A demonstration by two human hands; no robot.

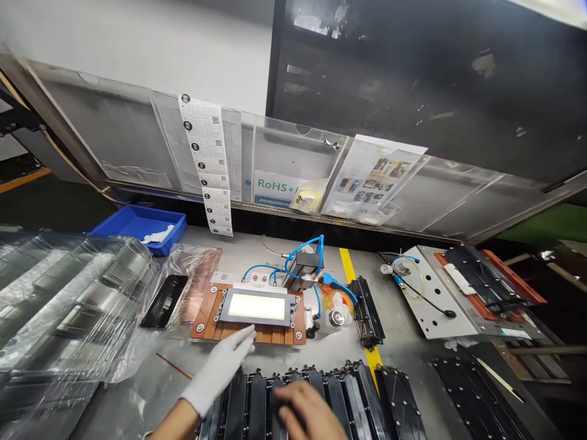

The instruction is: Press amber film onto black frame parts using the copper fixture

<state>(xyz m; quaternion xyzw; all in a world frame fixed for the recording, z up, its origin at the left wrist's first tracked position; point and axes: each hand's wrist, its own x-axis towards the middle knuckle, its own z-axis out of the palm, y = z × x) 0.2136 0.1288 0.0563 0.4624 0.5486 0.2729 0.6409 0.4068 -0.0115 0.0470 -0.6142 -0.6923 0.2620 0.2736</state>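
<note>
My left hand point(223, 366), in a white glove, reaches forward with fingers apart and its tips near the front edge of the brown fixture point(208, 315). That fixture carries a grey frame around a bright white panel point(257, 306). It holds nothing. My bare right hand point(308, 414) rests on a row of black plastic parts point(348, 391) laid side by side along the near edge. Motion blur hides whether its fingers grip one.
Clear plastic trays point(68, 305) pile up at the left. A black part in a plastic bag point(164, 300) lies beside them, with a blue bin point(142, 225) behind. Blue hoses point(300, 256), a white bottle point(337, 318) and another fixture point(463, 287) stand to the right.
</note>
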